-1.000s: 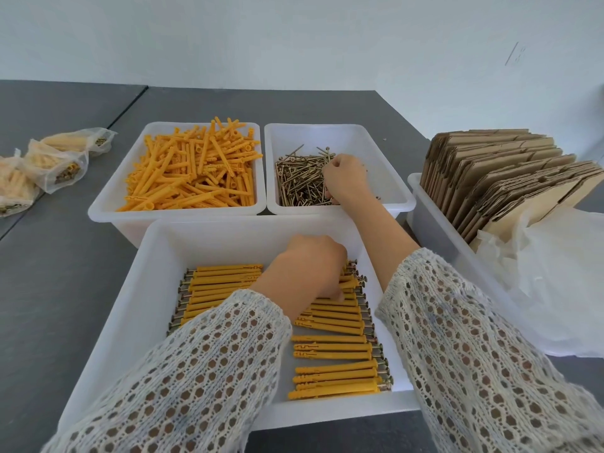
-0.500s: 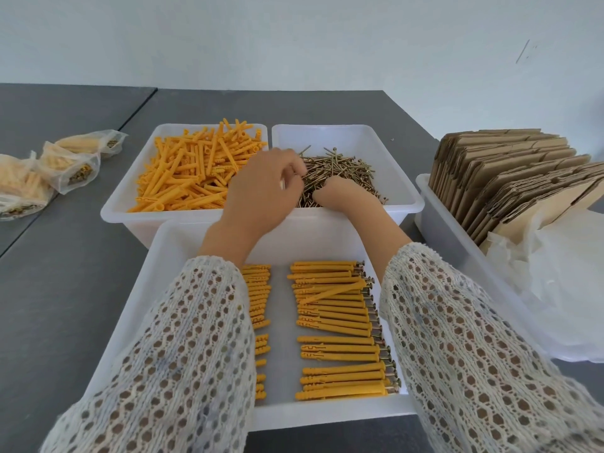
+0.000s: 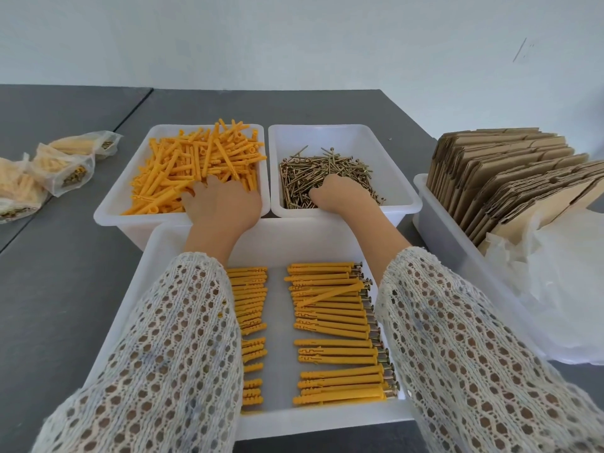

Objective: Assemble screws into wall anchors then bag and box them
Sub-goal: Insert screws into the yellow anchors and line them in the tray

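Note:
Loose orange wall anchors fill the back-left white bin. My left hand lies on that pile near the bin's front, thumb spread and fingertips among the anchors. Brass screws are heaped in the back-right white bin. My right hand is knuckles-up in the heap, its fingers curled down into the screws and hidden. In the near white bin, anchors with screws in them lie in two rows, the left row partly under my sleeve.
A white bin on the right holds flat cardboard boxes standing on edge and crumpled clear plastic bags. Filled bags of anchors lie on the grey table at far left.
My left hand left the near bin, crossed past the screw bin and came down on the loose anchors. My right hand stayed in the screws, shifting slightly toward the bin's front.

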Demonstrator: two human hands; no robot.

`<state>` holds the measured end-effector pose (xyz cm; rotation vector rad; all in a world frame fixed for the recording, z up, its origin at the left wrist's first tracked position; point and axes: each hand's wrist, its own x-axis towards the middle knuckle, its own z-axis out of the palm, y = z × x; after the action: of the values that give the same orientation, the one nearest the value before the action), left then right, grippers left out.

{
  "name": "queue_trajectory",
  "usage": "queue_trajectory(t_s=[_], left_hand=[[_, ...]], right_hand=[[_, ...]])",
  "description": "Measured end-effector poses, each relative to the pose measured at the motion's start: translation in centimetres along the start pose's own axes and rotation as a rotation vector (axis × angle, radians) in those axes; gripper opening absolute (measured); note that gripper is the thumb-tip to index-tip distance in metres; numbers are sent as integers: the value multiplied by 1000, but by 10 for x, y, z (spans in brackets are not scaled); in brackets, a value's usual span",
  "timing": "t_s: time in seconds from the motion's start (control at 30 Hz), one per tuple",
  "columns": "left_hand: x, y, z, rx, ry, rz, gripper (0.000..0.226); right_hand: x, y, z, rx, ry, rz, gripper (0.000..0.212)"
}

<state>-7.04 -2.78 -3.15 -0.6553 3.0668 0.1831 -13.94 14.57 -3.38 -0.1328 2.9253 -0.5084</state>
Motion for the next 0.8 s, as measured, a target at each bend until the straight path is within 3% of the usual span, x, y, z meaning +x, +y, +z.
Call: queue_trajectory(t_s=[0.3,0.6,0.8], left_hand=[[-5,1,0,-89,75,8,24],[-2,2,2,-148,96,-11,28],[-6,-1,10,-280,317,27,25]], right_hand=[[1,4,3,104,200,-56,49],[0,5,2,203,234,-112,47],[-1,3,-1,164,346,-32,37]])
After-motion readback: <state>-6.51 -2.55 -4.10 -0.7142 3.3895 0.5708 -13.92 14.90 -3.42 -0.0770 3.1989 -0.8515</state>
